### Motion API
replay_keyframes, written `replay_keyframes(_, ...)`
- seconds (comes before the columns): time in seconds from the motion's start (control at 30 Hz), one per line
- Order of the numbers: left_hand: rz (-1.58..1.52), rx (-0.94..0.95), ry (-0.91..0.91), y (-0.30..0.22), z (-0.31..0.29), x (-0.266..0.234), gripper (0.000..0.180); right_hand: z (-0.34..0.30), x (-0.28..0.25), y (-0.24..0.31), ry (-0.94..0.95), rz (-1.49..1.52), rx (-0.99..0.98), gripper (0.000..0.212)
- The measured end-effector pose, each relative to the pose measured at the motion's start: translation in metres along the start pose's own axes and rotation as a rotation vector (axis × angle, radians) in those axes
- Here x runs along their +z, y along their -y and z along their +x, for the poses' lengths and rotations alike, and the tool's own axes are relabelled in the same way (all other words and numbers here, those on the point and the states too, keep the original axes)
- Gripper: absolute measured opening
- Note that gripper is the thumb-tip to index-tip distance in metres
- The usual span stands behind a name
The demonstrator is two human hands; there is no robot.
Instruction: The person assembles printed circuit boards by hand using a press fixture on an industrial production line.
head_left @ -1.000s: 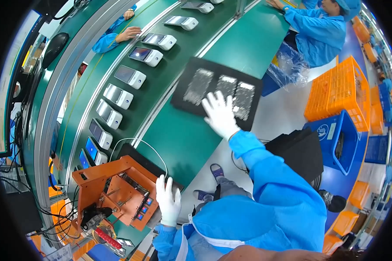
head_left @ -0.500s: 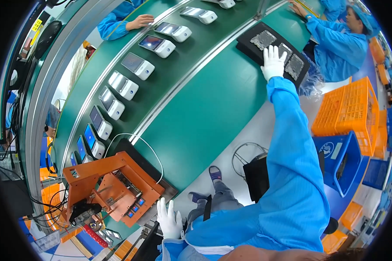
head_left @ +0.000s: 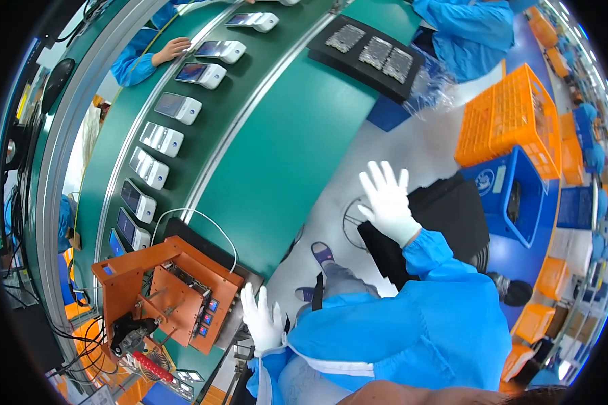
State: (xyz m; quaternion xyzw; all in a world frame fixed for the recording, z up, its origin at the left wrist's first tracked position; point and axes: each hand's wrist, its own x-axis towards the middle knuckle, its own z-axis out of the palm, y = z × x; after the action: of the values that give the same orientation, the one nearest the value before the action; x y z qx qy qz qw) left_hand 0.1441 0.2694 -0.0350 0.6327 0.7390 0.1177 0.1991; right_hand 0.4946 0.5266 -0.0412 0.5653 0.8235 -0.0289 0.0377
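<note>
My right hand (head_left: 390,204), in a white glove, is raised over the floor with its fingers spread and nothing in it. Near it is a black-covered stool or stack (head_left: 446,216). My left hand (head_left: 262,320), also white-gloved, has its fingers stretched out beside an orange test fixture (head_left: 180,248). A circuit board (head_left: 194,289) sits in that fixture, whose lever has a red grip (head_left: 153,366). Beyond my right hand, on the bench, lies a black foam tray (head_left: 331,59) bearing three silvery circuit boards (head_left: 375,51).
White payment terminals (head_left: 178,108) line the dark green conveyor (head_left: 206,145) at left. A co-worker's hand (head_left: 172,50) rests by it; another person in blue (head_left: 469,37) stands beyond the tray. Orange crates (head_left: 496,121) and a blue bin (head_left: 510,192) stand right. A white cable (head_left: 209,219) loops over the fixture.
My right hand has left the boards on the foam tray and drawn back toward my body. My left hand has stayed beside the fixture. The view has shifted right.
</note>
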Motion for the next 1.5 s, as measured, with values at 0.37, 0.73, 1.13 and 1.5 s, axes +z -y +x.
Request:
replay_keyframes(0.37, -0.029, 0.214, -0.032, 0.029, -0.049, 0.0, 0.053, -0.172, 0.057, -0.001, 0.039, -0.004, 0.363, 0.107)
replay_keyframes(0.73, -0.116, -0.056, -0.049, 0.082, -0.164, 0.0, 0.044, -0.14, -0.018, 0.019, -0.153, -0.101, 0.425, 0.052)
replay_keyframes(1.13, -0.202, -0.269, -0.321, 0.091, -0.223, 0.007, 0.038, -0.07, -0.026, 0.152, -0.271, 0.191, -0.614, 0.055)
replay_keyframes(1.5, -0.043, -0.584, -0.614, 0.065, -0.292, 0.028, 0.038, 0.033, 0.046, 0.235, -0.348, 0.197, -0.51, 0.069)
